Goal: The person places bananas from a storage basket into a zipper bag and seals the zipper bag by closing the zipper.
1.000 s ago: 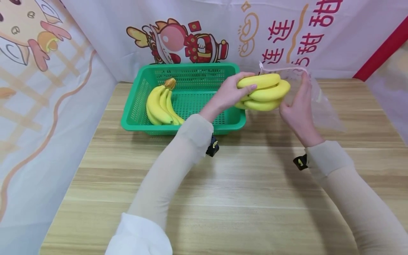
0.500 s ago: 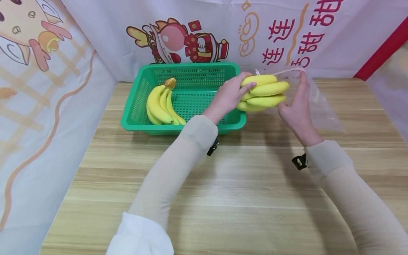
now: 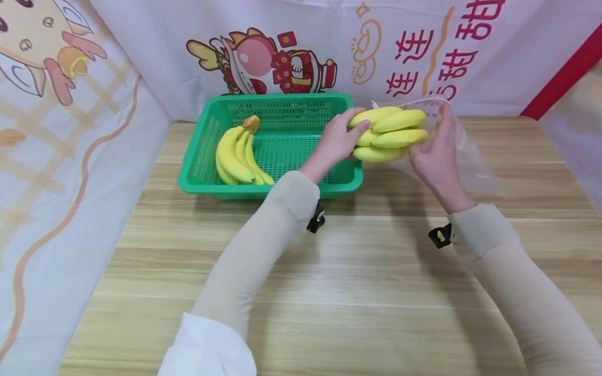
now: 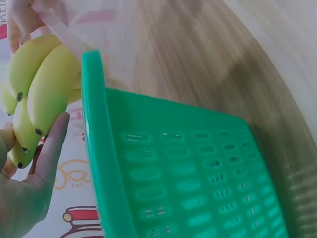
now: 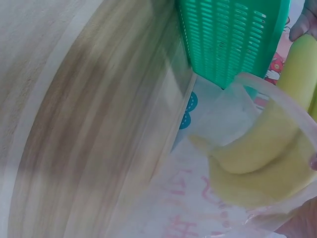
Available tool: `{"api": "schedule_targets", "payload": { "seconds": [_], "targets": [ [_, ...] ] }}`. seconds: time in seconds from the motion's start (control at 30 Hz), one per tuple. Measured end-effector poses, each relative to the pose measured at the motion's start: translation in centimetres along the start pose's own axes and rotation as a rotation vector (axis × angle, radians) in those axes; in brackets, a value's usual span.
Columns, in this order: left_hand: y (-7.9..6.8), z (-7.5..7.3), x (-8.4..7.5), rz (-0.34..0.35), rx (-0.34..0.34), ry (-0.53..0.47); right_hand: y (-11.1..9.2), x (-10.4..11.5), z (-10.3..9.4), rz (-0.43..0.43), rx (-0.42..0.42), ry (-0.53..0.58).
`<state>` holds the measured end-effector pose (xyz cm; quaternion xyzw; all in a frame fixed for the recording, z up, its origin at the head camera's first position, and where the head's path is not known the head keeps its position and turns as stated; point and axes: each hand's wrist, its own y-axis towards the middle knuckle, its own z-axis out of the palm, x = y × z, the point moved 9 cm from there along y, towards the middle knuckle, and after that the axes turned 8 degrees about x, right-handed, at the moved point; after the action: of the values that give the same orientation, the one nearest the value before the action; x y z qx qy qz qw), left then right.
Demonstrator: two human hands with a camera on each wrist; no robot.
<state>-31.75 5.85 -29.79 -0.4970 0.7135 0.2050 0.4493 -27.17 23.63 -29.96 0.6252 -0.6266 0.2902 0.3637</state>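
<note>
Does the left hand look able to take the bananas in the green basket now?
Probably not: the left hand is occupied, gripping another banana bunch at the clear bag. Otherwise the way looks free, since the green basket is open on top and nothing lies over its bananas.

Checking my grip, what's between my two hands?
A banana bunch, gripped by your left hand, and part of the clear bag; the head view shows both.

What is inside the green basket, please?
The green basket holds a bunch of bananas at its left end, stem toward the back. The left hand and wrist hide part of the right side; the floor under the bunch is covered.
</note>
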Motion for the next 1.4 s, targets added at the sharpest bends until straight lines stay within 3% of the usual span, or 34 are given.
{"api": "schedule_targets", "payload": {
  "seconds": [0.43,0.73,1.1,1.4],
  "targets": [
    [-0.1,1.2,0.0,0.006,0.002,-0.056,0.3,0.5,0.4,0.018,0.014,0.080],
    [-0.2,1.9,-0.2,-0.007,0.011,-0.024,0.3,0.5,0.6,0.005,0.042,0.112],
    [0.0,2.1,0.3,-0.043,-0.010,-0.113,0.4,0.7,0.5,0.012,0.030,0.105],
    [0.1,2.8,0.4,-0.058,0.035,-0.140,0.6,0.6,0.2,0.042,0.020,0.075]
  ]
}}
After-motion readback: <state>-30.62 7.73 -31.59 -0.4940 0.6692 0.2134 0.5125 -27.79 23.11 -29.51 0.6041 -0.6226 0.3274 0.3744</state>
